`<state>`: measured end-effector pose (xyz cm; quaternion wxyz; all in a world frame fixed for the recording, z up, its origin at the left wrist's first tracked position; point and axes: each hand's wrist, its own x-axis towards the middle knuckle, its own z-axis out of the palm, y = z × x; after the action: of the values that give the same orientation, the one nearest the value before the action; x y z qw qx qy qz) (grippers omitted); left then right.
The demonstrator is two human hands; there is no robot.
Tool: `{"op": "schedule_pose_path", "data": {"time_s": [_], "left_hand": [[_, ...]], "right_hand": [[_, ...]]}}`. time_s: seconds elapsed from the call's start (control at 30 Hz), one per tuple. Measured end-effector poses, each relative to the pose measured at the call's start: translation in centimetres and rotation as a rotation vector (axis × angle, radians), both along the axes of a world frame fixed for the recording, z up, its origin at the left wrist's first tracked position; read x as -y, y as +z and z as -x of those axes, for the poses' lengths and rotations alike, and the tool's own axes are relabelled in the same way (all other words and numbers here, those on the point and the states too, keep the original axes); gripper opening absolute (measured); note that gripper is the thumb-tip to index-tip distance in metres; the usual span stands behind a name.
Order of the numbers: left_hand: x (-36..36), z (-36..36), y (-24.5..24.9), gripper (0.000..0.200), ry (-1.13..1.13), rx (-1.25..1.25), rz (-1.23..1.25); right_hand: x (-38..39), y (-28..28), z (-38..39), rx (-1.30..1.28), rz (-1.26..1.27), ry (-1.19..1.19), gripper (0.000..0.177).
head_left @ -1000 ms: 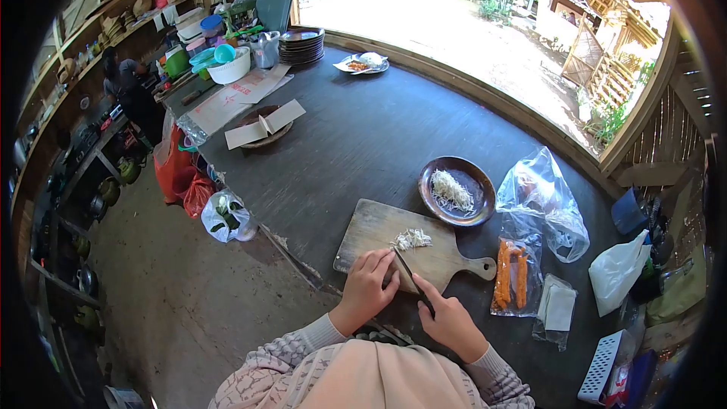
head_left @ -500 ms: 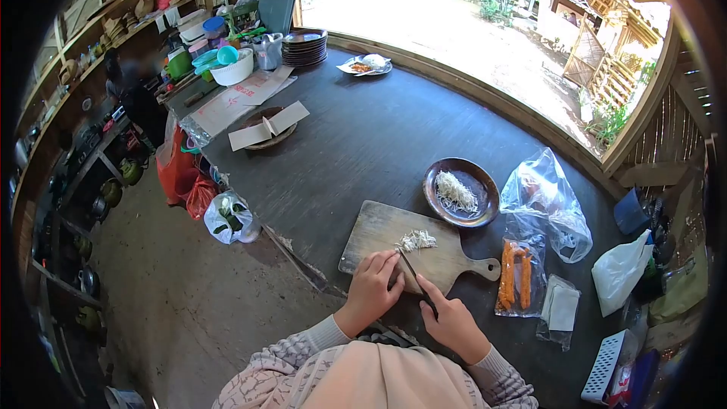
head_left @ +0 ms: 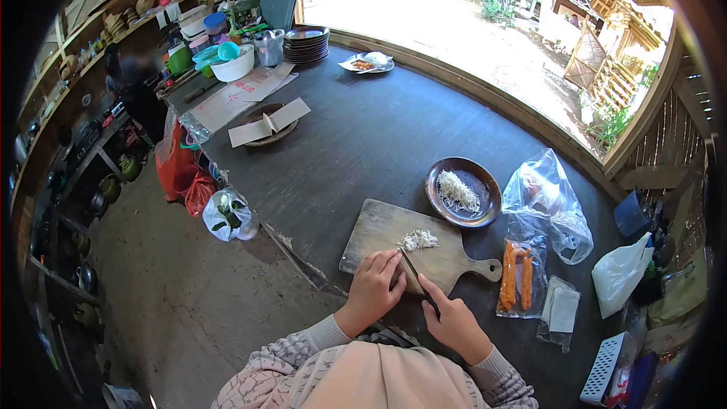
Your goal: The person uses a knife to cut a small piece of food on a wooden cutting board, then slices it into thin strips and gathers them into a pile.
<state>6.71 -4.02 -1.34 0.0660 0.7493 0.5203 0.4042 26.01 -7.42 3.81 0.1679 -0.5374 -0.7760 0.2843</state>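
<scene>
Head view shows the knife [head_left: 411, 270] lying slanted over the near edge of the cutting board [head_left: 375, 229]. Its long axis goes from the near right up to the far left, with the dark handle toward the person and the blade tip pointing away. The right hand [head_left: 456, 326] has its grip closed around the handle. The left hand [head_left: 374, 288] is just beside the blade, on its left side, with curled fingers pressing down on the board. Whether this grip holds a piece I cannot tell, because the fingers cover the place. The pile of white shreds [head_left: 419, 240] lies just beyond the blade tip (nearer to the left fingertips than to the right hand). Farther out and to the right is the brown plate [head_left: 438, 179] with more shreds. Right of the board handle lies the bag of orange sticks [head_left: 516, 276], all on the dark tabletop [head_left: 363, 129].
</scene>
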Motion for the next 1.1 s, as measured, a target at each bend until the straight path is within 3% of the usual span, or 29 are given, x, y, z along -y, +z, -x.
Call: {"op": "schedule_pose_path", "data": {"time_s": [1.1], "left_hand": [[-0.05,0.01,-0.42,0.041,-0.004,-0.007,-0.019]], "right_hand": [[0.08,0.3,-0.08,0.002,0.027,0.01,0.056]]}}
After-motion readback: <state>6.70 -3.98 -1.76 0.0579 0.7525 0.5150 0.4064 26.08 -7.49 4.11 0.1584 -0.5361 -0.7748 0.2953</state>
